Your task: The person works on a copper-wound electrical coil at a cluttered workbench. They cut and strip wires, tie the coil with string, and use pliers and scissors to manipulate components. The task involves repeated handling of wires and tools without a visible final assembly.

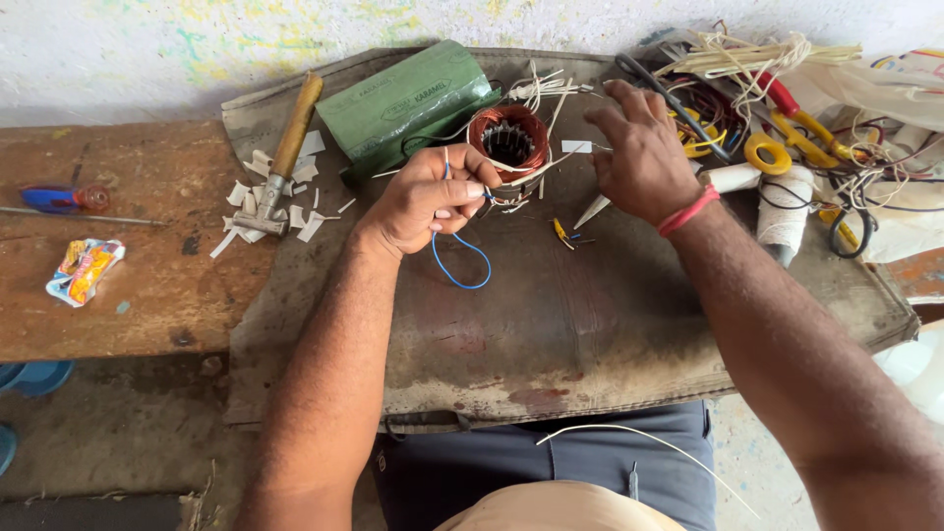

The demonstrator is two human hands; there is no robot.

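Observation:
A round motor stator (508, 141) wound with copper wire sits on a worn brown mat (551, 324). My left hand (430, 197) is closed on a blue wire (460, 264) that loops down below my fist, just left of the stator. My right hand (641, 157), with a red band at the wrist, hovers to the right of the stator with fingers spread and nothing in it. A small white paper slip (576, 147) lies between this hand and the stator.
A hammer (284, 157) with a wooden handle lies among white paper scraps at the left, beside a green folded sheet (408, 98). Scissors, pliers with red and yellow handles (796, 118), thread spools (784, 211) and tangled wires crowd the right. A screwdriver (61, 200) rests on the wooden bench.

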